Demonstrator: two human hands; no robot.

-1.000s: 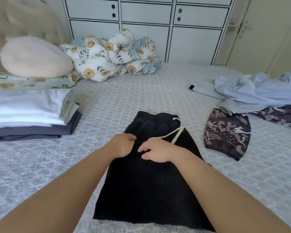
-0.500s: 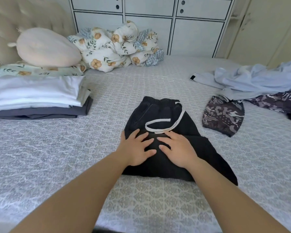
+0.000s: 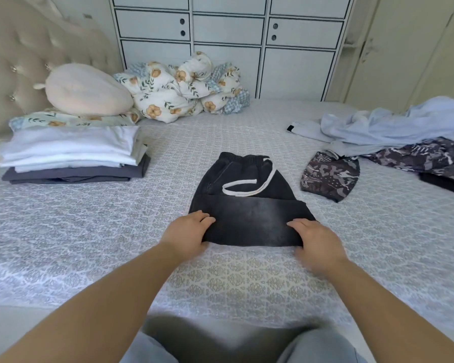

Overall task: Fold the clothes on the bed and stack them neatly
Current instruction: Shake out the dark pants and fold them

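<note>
On the grey patterned bed [image 3: 89, 231], I see my left hand [image 3: 188, 235] and right hand [image 3: 316, 244] with fingers clamped on the folded black drawstring shorts [image 3: 249, 218]; a folded white-and-grey clothes stack [image 3: 74, 155] sits at ten o'clock, a camouflage-print garment [image 3: 329, 176] at two.

Right edge cuts off the light blue garment [image 3: 393, 127].

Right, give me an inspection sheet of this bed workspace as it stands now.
Surface: bed with a grey patterned cover.
Job's things: black shorts folded once, white drawstring looped on top; folded stack at left, white garments over dark grey ones.
Clutter: unfolded light blue shirt, camouflage garment and more patterned clothing at right.
Grippers: left hand and right hand each grip a near corner of the shorts.
Cables: nothing seen.
Surroundings: floral duvet bundled at the back, pink pillow, tufted headboard, white cabinet.
</note>
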